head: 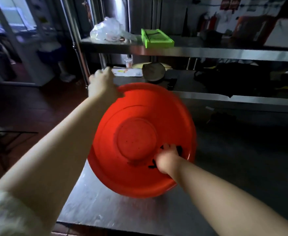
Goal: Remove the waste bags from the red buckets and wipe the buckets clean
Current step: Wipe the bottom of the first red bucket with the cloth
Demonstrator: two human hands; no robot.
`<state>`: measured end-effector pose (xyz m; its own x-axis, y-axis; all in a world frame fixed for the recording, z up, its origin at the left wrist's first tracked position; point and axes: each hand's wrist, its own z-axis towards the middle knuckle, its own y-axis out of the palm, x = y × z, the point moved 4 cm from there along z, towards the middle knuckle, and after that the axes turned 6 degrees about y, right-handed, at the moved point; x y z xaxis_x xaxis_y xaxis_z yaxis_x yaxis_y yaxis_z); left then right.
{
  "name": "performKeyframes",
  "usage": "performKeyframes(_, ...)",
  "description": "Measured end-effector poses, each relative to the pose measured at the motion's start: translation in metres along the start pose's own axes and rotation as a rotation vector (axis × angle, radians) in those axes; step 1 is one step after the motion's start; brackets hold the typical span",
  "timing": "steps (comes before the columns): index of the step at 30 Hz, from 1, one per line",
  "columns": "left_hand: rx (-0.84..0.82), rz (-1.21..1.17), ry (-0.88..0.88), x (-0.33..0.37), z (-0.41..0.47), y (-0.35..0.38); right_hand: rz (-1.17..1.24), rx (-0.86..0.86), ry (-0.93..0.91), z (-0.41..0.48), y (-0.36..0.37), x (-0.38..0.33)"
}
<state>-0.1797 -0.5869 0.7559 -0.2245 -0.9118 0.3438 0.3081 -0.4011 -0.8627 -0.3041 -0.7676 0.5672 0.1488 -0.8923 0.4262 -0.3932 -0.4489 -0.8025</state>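
1. A pale sleeve (7, 213) is showing at the lower left, and the bare left forearm is stretching from it up toward the middle of the view.
2. The left hand (102, 84) is gripping the red bucket (122, 167) at its upper left rim. Its fingers are curling round the edge, though blur is softening their outline.
3. A crumpled clear plastic bag (109, 30) is lying on the upper steel shelf (208, 52), above and behind the left hand.
4. The red bucket is sitting tilted at the centre, its open mouth facing the camera and its lower rim resting on the steel table (105, 210). The round base is showing inside, and small dark specks are dotting it.
5. A green tray (157, 39) is lying on the upper shelf, just to the right of the plastic bag and well apart from the bucket.
6. The right hand (168, 160) is reaching inside the bucket. Its fingers are clutching a dark cloth (180, 149) and pressing it against the inner wall at the lower right, just beside the base.
7. A dark bundle (233, 79) is lying on the lower shelf at the far right. It is too dim to tell what it is.
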Motion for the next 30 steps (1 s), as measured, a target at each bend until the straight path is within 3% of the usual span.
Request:
performKeyframes(2, 0.029, -0.134, -0.127, -0.032, -0.042, -0.001, 0.062, 0.032, 0.007, 0.008, 0.007, 0.003)
performKeyframes(5, 0.284, -0.263, -0.15, -0.047, -0.106, 0.007, 0.054, 0.057, 0.005, 0.015, 0.018, 0.004)
performKeyframes(8, 0.406, -0.064, -0.082, -0.017, -0.116, 0.021, 0.161, -0.04, 0.009, 0.023, 0.042, -0.02)
performKeyframes(10, 0.383, 0.044, 0.004, 0.007, -0.101, 0.029, 0.46, -0.127, -0.046, 0.031, 0.053, -0.052)
performKeyframes(12, 0.384, 0.049, 0.11, 0.026, -0.086, 0.037, 0.991, -0.112, -0.175, 0.029, 0.033, -0.083)
performKeyframes(14, 0.421, 0.087, 0.233, 0.044, -0.079, 0.048, 1.556, 0.025, -0.197, 0.015, -0.004, -0.097)
performKeyframes(16, 0.428, 0.133, 0.306, 0.057, -0.07, 0.056, 1.892, 0.173, -0.249, -0.013, -0.029, -0.1)
performKeyframes(17, 0.421, 0.156, 0.312, 0.061, -0.065, 0.058, 1.887, 0.248, -0.308, -0.029, -0.026, -0.097)
performKeyframes(19, 0.417, 0.197, 0.317, 0.063, -0.056, 0.061, 1.455, 0.411, -0.464, -0.051, -0.005, -0.076)
performKeyframes(20, 0.418, 0.201, 0.339, 0.063, -0.052, 0.062, 1.204, 0.403, -0.523, -0.057, 0.013, -0.057)
performKeyframes(22, 0.423, 0.197, 0.412, 0.067, -0.05, 0.066, 0.782, 0.133, -0.538, -0.054, 0.051, -0.01)
performKeyframes(24, 0.424, 0.202, 0.451, 0.078, -0.05, 0.068, 0.261, 0.02, -0.276, -0.031, 0.067, 0.041)
performKeyframes(26, 0.418, 0.211, 0.445, 0.087, -0.048, 0.068, -0.133, 0.088, 0.016, -0.006, 0.056, 0.079)
performKeyframes(28, 0.414, 0.204, 0.432, 0.086, -0.046, 0.069, -0.168, 0.166, 0.203, 0.009, 0.054, 0.084)
performKeyframes(30, 0.411, 0.198, 0.425, 0.087, -0.047, 0.069, 0.006, 0.121, 0.279, 0.02, 0.071, 0.057)
